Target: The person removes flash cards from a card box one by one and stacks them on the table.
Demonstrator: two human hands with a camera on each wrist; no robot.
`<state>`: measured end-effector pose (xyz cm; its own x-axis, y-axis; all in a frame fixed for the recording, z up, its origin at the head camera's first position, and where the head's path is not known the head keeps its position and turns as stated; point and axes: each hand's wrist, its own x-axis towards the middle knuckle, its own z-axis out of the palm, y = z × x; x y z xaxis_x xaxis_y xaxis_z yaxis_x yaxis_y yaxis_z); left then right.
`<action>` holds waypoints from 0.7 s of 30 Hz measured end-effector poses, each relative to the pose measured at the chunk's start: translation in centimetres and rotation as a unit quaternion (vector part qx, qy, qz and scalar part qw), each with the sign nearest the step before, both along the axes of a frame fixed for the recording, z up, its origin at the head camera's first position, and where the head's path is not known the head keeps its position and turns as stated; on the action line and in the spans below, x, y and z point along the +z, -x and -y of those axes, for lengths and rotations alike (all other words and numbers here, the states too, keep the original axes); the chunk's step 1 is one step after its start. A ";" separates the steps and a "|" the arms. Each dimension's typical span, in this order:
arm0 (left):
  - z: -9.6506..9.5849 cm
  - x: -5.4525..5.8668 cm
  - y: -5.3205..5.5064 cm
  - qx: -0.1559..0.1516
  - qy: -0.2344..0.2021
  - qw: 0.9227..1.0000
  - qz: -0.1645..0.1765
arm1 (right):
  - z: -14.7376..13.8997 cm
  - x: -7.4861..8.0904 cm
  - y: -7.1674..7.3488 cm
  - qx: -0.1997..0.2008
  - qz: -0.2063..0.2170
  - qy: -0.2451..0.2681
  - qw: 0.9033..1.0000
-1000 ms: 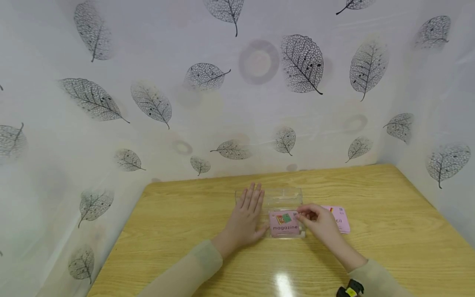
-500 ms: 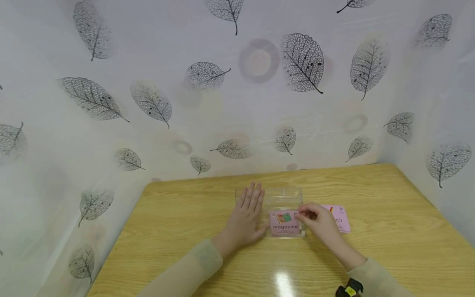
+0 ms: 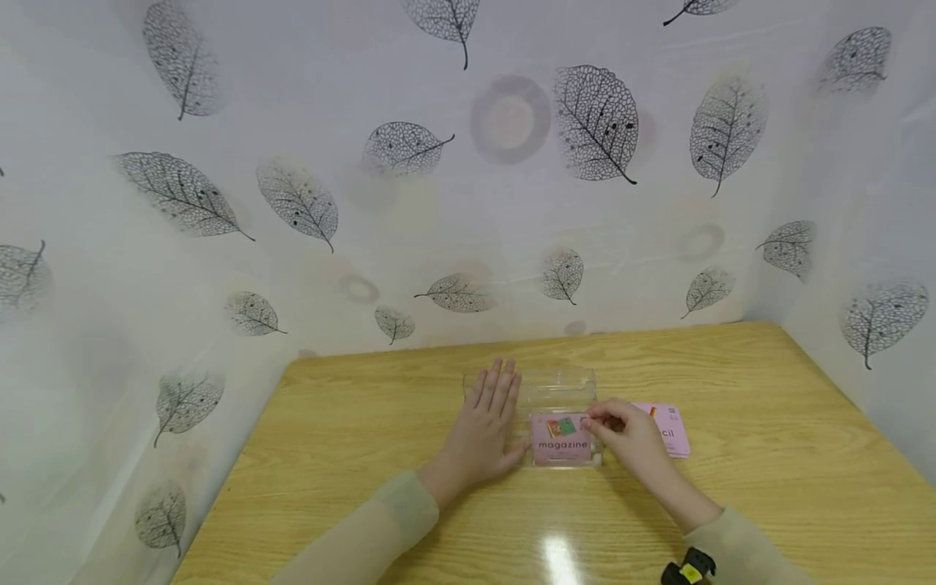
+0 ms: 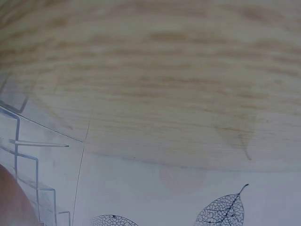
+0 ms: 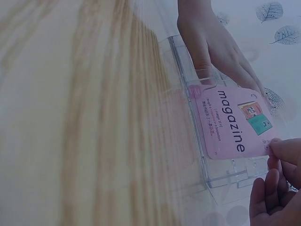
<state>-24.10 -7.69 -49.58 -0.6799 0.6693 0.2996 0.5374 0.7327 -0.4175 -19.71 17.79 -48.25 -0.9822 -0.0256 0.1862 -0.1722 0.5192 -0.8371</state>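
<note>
A pink flash card printed "magazine" (image 3: 559, 452) lies at the clear plastic box (image 3: 561, 398), over its near right part. My right hand (image 3: 630, 432) pinches the card's upper right corner between thumb and index finger. In the right wrist view the card (image 5: 233, 125) slants across the box, its corner held by the right hand (image 5: 281, 181). My left hand (image 3: 483, 431) rests flat on the left part of the box with straight fingers, its thumb next to the card's left edge. The left wrist view catches only stepped clear walls of the box (image 4: 37, 162) and a blurred fingertip (image 4: 14, 202).
A stack of pink cards (image 3: 674, 435), the top one ending in "cil", lies right of the box, partly behind my right hand. Wood-grain table (image 3: 351, 431) surrounds them. A leaf-printed curtain (image 3: 439, 219) stands along the table's back and sides.
</note>
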 end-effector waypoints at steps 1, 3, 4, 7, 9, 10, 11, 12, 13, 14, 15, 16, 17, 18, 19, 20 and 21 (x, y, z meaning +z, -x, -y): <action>0.0 0.0 0.0 0.000 0.000 1.000 0.001 | 0.0 0.0 0.0 0.000 0.001 -0.001 1.000; 0.0 0.1 -0.1 0.000 0.000 1.000 0.003 | -0.1 -0.1 0.0 -0.001 0.002 -0.005 1.000; 0.0 0.1 -0.1 0.000 0.000 1.000 0.005 | -0.1 -0.1 0.0 -0.002 0.002 -0.006 1.000; 0.0 0.1 -0.2 0.000 0.000 1.000 0.007 | -0.1 -0.1 0.1 -0.003 0.002 -0.009 1.000; 0.0 0.2 -0.2 0.000 -0.001 1.000 0.007 | -0.1 -0.1 0.1 -0.004 0.002 -0.008 1.000; 0.0 0.2 -0.2 -0.001 -0.002 1.000 0.007 | -0.1 0.0 0.0 -0.003 0.003 -0.006 1.000; 0.0 0.2 -0.2 -0.001 -0.002 1.000 0.007 | -0.1 0.0 0.0 -0.004 0.003 -0.006 1.000; 0.0 0.2 -0.2 -0.001 -0.002 1.000 0.007 | 0.0 0.0 0.0 -0.004 0.004 -0.005 1.000; 0.0 0.2 -0.2 -0.001 -0.002 1.000 0.007 | 0.0 0.1 0.0 -0.004 0.004 -0.004 1.000; 0.0 0.3 -0.2 -0.001 -0.002 1.000 0.008 | 0.0 0.1 0.0 -0.004 0.003 -0.002 1.000; 0.0 0.3 -0.2 -0.001 -0.002 1.000 0.009 | 0.0 0.1 -0.1 -0.004 0.003 -0.001 1.000; 0.0 0.3 -0.2 -0.001 -0.002 1.000 0.009 | 0.0 0.2 -0.1 -0.003 0.002 0.000 1.000; 0.0 0.4 -0.3 -0.001 -0.002 1.000 0.010 | -0.1 0.2 -0.1 -0.003 -0.002 0.000 1.000; 0.0 0.4 -0.3 -0.001 -0.002 1.000 0.011 | -0.1 0.2 -0.1 -0.004 -0.004 0.001 1.000; 0.0 0.4 -0.3 -0.001 -0.002 1.000 0.012 | -0.1 0.3 -0.1 -0.005 -0.008 0.001 1.000; 0.0 0.4 -0.3 -0.001 -0.002 1.000 0.013 | -0.1 0.3 -0.1 -0.005 -0.011 0.000 1.000; 0.0 0.4 -0.3 -0.001 -0.002 1.000 0.014 | -0.1 0.3 -0.1 -0.007 -0.015 -0.001 1.000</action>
<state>-23.83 -7.72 -49.21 -0.6867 0.6692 0.2839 0.5501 0.7337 -0.3988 -19.62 17.88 -47.98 -0.9765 -0.0132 0.2152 -0.1901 0.5240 -0.8303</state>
